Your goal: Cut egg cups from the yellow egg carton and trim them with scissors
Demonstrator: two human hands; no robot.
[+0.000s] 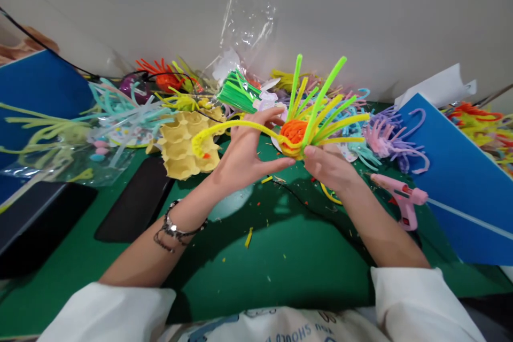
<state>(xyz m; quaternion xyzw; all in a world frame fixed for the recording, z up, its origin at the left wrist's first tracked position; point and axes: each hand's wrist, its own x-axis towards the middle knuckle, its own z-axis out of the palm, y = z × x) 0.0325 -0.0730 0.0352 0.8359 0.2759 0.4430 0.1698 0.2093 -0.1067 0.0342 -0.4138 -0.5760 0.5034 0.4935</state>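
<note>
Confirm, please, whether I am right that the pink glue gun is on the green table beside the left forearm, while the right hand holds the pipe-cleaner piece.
Not quite: the head view shows the pink glue gun beside the right forearm, not the left. It is on the green table, and the right hand does hold the pipe-cleaner piece.

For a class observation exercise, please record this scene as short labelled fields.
Right hand: grips the pipe-cleaner piece
Left hand: spread beside the piece; contact unclear
Piece: orange centre, yellow and green spikes, long yellow stem curving leftward
Tool: pink glue gun, near the blue board
Carton: yellow egg tray, left of the piece
Surface: green table with yellow scraps
</note>
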